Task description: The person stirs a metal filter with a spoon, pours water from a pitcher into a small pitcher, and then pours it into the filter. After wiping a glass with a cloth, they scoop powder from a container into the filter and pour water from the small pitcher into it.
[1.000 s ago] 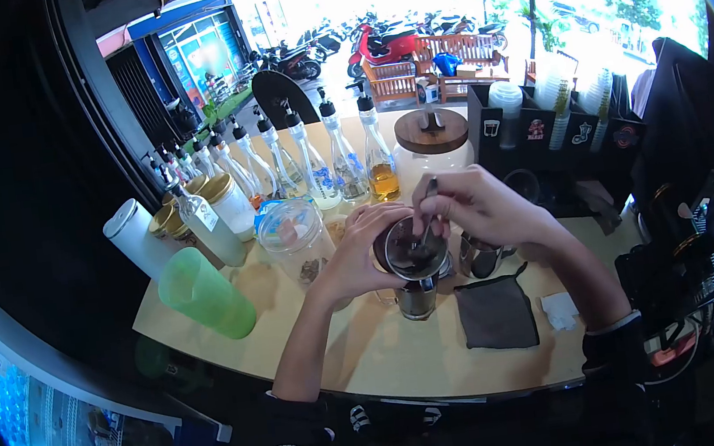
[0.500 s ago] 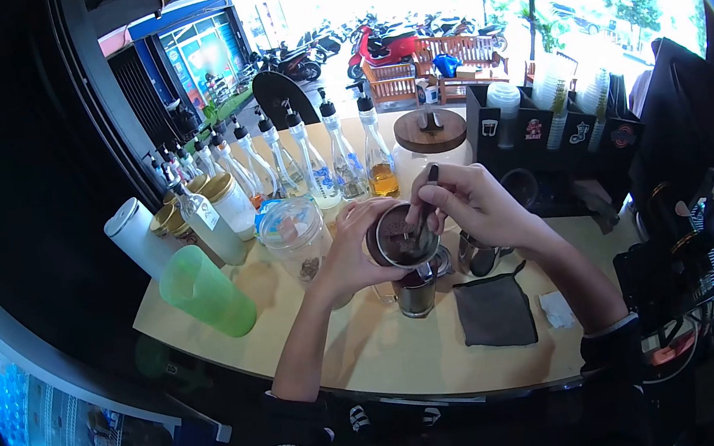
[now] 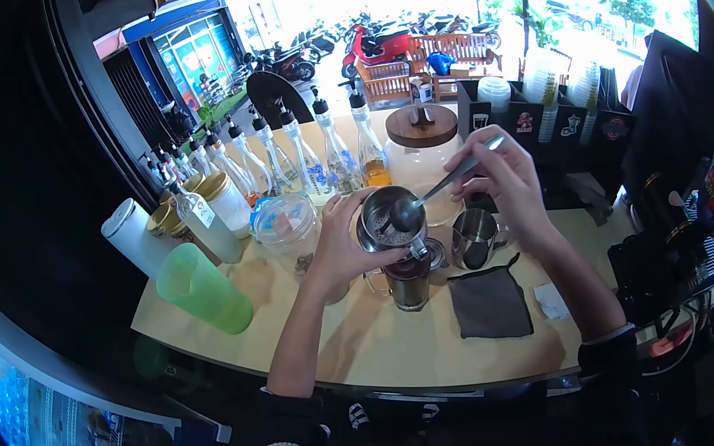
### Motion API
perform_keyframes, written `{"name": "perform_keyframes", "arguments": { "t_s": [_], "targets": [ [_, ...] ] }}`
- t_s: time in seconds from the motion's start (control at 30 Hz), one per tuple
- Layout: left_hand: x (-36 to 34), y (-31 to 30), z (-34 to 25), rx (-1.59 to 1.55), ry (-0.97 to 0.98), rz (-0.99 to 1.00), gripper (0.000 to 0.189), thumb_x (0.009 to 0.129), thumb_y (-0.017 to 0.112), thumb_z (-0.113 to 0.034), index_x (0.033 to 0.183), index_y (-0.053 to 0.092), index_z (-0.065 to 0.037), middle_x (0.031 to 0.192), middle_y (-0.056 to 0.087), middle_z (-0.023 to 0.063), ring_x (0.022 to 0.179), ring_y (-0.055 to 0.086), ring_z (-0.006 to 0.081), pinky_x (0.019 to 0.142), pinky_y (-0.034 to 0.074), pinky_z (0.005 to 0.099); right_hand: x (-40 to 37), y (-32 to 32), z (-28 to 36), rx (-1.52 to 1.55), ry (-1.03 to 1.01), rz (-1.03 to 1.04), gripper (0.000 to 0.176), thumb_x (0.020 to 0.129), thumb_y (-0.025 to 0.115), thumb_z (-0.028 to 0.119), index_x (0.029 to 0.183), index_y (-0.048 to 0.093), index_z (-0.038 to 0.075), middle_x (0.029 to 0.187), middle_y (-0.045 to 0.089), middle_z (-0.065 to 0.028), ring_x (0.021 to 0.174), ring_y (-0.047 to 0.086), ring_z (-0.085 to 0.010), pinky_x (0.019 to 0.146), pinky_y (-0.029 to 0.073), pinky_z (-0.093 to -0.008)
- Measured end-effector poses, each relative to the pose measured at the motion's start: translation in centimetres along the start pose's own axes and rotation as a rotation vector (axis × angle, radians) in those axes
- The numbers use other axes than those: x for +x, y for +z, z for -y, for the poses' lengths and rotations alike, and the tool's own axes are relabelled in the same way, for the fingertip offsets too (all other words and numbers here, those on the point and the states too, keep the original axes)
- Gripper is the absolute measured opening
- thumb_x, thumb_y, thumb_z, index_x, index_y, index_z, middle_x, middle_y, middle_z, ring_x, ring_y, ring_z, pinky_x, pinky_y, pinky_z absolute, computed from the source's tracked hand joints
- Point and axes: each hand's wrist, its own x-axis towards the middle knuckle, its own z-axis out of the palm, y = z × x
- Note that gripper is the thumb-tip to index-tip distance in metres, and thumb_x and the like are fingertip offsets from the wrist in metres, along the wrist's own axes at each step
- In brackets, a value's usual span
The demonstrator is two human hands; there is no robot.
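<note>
My left hand (image 3: 343, 240) grips a round metal strainer cup (image 3: 390, 217) tilted over a glass mug of dark liquid (image 3: 407, 283) on the beige counter (image 3: 371, 345). My right hand (image 3: 502, 180) holds a metal spoon (image 3: 441, 187) by its handle. The spoon's bowl rests at the strainer's rim, the handle pointing up and right. A small steel pitcher (image 3: 473, 239) stands just right of the mug, under my right wrist.
A grey cloth (image 3: 489, 303) and a white tissue (image 3: 553, 301) lie at the right. A green cup (image 3: 198, 292), a white tumbler (image 3: 134, 238), a clear jar (image 3: 289, 228), pump bottles (image 3: 306, 158) and a wood-lidded jar (image 3: 422, 141) line the back and left.
My right hand has lifted the spoon out of the strainer and swung up and right. My left hand has kept the strainer over the mug, a little higher.
</note>
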Motion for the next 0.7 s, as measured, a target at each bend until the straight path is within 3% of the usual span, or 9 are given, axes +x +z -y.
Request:
{"name": "perform_keyframes", "arguments": {
  "t_s": [0.2, 0.33, 0.37, 0.43, 0.6, 0.7],
  "targets": [
    [-0.6, 0.5, 0.1, -0.023, -0.075, -0.054, 0.081, 0.05, 0.089, -0.031, 0.118, 0.055, -0.004, 0.111, 0.061, 0.0118, 0.11, 0.055, 0.0249, 0.099, 0.04, 0.0373, -2.4, -2.7, -0.1, 0.13, -0.124, -0.133, 0.016, 0.1, 0.04, 0.019, 0.097, 0.046, 0.004, 0.092, 0.06, -0.014, 0.075, 0.063, -0.017, 0.068, 0.055, -0.0319],
    [-0.9, 1.0, 0.9, 0.014, -0.079, -0.074, 0.079, 0.051, 0.089, -0.029, 0.118, 0.054, -0.002, 0.111, 0.061, 0.0114, 0.107, 0.058, 0.0229, 0.097, 0.042, 0.0362, -4.7, -4.1, -0.2, 0.134, -0.197, -0.193, 0.017, 0.1, 0.038, 0.019, 0.096, 0.046, 0.004, 0.093, 0.059, -0.0143, 0.075, 0.062, -0.0167, 0.069, 0.055, -0.032],
    [-0.9, 0.8, 0.6, -0.065, -0.146, -0.034, 0.083, 0.052, 0.088, -0.032, 0.121, 0.053, -0.002, 0.115, 0.058, 0.0135, 0.112, 0.053, 0.0259, 0.1, 0.039, 0.0382, -5.3, -4.3, -0.3, 0.121, -0.224, -0.201, 0.018, 0.1, 0.038, 0.019, 0.096, 0.045, 0.003, 0.092, 0.059, -0.0143, 0.075, 0.062, -0.0167, 0.069, 0.055, -0.0319],
    [-1.0, 0.8, 0.3, -0.146, -0.213, 0.009, 0.087, 0.053, 0.087, -0.035, 0.125, 0.051, -0.002, 0.12, 0.054, 0.0157, 0.118, 0.048, 0.0288, 0.103, 0.036, 0.0401, -6.6, -4.6, -0.4, 0.1, -0.22, -0.225, 0.019, 0.101, 0.038, 0.019, 0.095, 0.046, 0.003, 0.093, 0.059, -0.0144, 0.075, 0.062, -0.0165, 0.069, 0.055, -0.0321],
    [-1.0, 0.5, -0.8, -0.248, -0.162, -0.008, 0.083, 0.053, 0.087, -0.032, 0.121, 0.053, 0.001, 0.114, 0.057, 0.014, 0.11, 0.055, 0.0253, 0.098, 0.041, 0.0371, -9.7, -5.2, -2.7, -0.008, -0.142, -0.248, 0.023, 0.1, 0.038, 0.017, 0.093, 0.052, 0.0, 0.094, 0.059, -0.0136, 0.076, 0.061, -0.0166, 0.071, 0.054, -0.0318],
    [-1.4, 0.9, -0.5, -0.102, -0.118, -0.033, 0.079, 0.055, 0.087, -0.029, 0.12, 0.054, 0.002, 0.112, 0.06, 0.0138, 0.108, 0.057, 0.023, 0.098, 0.041, 0.036, -11.6, -5.5, -4.7, -0.081, -0.052, -0.232, 0.024, 0.1, 0.039, 0.015, 0.093, 0.054, -0.002, 0.095, 0.059, -0.0127, 0.081, 0.061, -0.017, 0.075, 0.053, -0.0317]
  ]
}}
